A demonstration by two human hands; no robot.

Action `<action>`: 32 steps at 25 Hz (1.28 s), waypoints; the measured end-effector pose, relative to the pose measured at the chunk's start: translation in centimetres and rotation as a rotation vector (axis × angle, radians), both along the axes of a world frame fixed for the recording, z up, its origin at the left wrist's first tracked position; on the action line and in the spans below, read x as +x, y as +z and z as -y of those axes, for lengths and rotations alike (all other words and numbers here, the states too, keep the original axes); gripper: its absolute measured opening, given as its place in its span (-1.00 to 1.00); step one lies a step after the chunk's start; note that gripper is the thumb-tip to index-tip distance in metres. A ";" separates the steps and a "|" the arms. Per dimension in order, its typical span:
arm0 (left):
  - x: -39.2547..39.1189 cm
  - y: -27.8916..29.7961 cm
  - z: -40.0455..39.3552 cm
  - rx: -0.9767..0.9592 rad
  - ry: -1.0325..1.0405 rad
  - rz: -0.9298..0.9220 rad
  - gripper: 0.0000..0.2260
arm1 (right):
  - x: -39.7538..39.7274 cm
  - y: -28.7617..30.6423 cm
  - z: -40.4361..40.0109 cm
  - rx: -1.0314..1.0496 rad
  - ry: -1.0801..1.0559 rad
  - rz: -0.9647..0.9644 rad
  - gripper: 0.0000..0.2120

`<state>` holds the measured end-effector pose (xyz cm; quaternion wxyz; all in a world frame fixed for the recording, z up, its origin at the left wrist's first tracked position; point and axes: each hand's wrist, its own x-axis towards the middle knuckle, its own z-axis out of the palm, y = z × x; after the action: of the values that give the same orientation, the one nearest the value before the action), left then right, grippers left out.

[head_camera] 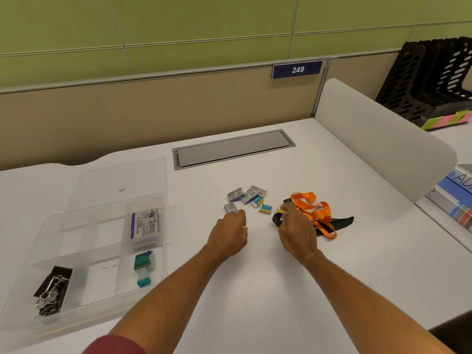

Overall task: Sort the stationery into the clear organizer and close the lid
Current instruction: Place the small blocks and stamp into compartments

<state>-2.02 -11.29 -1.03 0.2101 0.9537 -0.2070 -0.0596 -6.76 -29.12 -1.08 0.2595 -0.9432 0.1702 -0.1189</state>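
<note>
Small boxes are scattered at centre frame on the tabletop. The left hand is curled on one; the right hand pinches another. Both should be carried together to the organizer, lower left.

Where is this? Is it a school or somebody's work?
Probably an office desk in a shared workroom. A divider panel runs behind the desk with a number plate reading 249, black file racks stand on the next desk, and a grey cable hatch is set into the top.
</note>
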 end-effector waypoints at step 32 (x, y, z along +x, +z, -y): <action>2.8 -1.9 0.2 -0.093 0.101 -0.130 -0.76 | 6.1 0.5 3.9 0.131 -0.049 -0.017 -0.77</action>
<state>0.79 -11.52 -2.96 0.2698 0.9463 -0.1469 -0.1013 -0.65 -33.02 -0.59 0.3163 -0.9206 0.2029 -0.1060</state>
